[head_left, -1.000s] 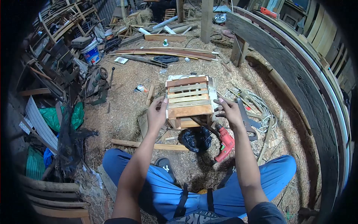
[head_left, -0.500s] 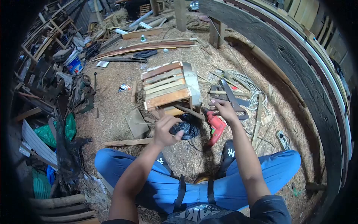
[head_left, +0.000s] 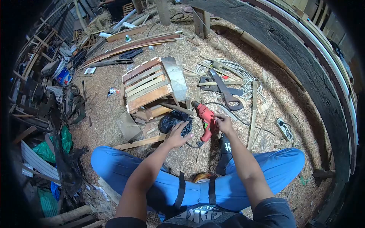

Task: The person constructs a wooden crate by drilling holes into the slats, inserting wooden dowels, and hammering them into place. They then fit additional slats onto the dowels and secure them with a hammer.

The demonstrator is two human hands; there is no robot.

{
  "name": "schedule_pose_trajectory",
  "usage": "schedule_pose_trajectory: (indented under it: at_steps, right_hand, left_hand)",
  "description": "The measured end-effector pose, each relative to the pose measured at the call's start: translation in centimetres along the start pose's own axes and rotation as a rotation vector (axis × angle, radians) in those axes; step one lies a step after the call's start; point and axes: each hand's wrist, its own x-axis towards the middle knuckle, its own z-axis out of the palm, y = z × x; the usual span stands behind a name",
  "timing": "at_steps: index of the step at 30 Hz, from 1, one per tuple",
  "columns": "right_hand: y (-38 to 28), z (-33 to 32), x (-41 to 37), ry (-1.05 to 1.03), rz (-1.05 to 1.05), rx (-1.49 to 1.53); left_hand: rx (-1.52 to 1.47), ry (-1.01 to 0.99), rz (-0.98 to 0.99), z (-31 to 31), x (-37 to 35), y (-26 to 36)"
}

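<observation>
My left hand (head_left: 178, 136) rests with its fingers spread on a black plastic bag (head_left: 169, 121) and holds nothing. Beside the red drill (head_left: 206, 118), my right hand (head_left: 223, 124) has its thumb and fingertips close to the drill's side; whether they grip it is hard to tell. The drill lies on the ground between my hands, its chuck pointing away from me. Just beyond the bag is a slatted wooden crate (head_left: 150, 83) with a pale metal-like side panel.
Two handsaws, one with a dark handle (head_left: 232, 102), lie right of the crate near a coil of pale cable (head_left: 249, 81). A power strip (head_left: 285, 129) sits at the right. A long wooden beam (head_left: 304, 57) curves along the right side, and scrap piles fill the left.
Both hands have come down, the left onto the black bag and the right back beside the drill. The view has shifted, so the crate appears further left.
</observation>
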Motion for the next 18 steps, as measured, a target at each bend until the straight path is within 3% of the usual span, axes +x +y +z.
schedule_pose_trajectory:
  at_steps: [4, 5, 6, 8, 10, 12, 16, 18]
  right_hand:
    - [2.2, 0.4, 0.6, 0.137, -0.046, -0.094]
    - [6.9, 0.6, 2.7, 0.201, -0.092, -0.111]
    - [6.6, 0.8, 2.4, 0.202, -0.091, -0.107]
    - [4.9, 1.5, 1.4, 0.286, 0.117, -0.217]
    - [6.0, 2.3, 2.1, 0.276, 0.152, -0.189]
    - [6.0, 3.2, 2.1, 0.221, 0.274, -0.139]
    - [1.0, 4.3, -0.6, 0.060, 0.140, 0.252]
    - [1.5, 4.7, -0.2, 0.100, 0.101, 0.300]
  left_hand:
    - [0.013, -0.105, -0.050, 0.4, 1.2, 0.0]
    - [0.015, -0.107, -0.049, 0.5, 1.4, 0.1]
    - [0.021, -0.127, -0.061, 0.4, 1.6, 0.3]
    - [0.031, -0.147, -0.074, 0.3, 1.7, 0.6]
    - [0.052, -0.145, -0.055, 0.0, 1.8, 0.9]
    - [0.060, -0.139, -0.063, -0.3, 1.9, 1.0]
    - [0.031, -0.099, -0.042, -0.8, 2.2, 1.4]
    - [0.060, -0.065, -0.032, -1.0, 2.3, 1.8]
